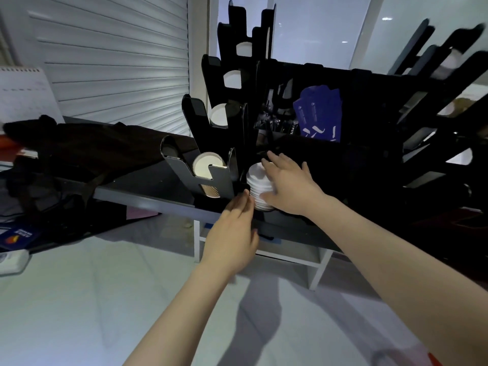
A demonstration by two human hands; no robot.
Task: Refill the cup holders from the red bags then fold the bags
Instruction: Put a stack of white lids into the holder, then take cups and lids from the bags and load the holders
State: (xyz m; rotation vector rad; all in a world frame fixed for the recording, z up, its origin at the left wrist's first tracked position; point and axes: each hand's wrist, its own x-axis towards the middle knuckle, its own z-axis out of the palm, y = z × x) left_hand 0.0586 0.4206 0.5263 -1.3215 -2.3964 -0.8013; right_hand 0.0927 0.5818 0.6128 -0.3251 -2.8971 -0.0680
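A black tiered cup holder (pixel 211 178) stands on a dark counter, with paper cups showing in its slots: a brown-sided stack (pixel 207 167) lowest, white ones (pixel 219 114) higher up. Beside it sits a stack of white lids (pixel 257 180) in a front slot. My right hand (pixel 287 183) lies over that stack from the right, fingers spread around it. My left hand (pixel 235 233) is at the stack's lower left, fingertips touching its side. A sliver of red (pixel 435 359) shows at the bottom right corner; I cannot tell if it is a bag.
A second black holder (pixel 435 75) rises at the right. Blue packets (pixel 320 114) stand in the rack's middle compartment. Dark cloth (pixel 79 151) lies on the counter at left, with a calendar (pixel 23 93) behind it. A white shelf frame (pixel 314 270) stands below the counter, and pale floor lies in front.
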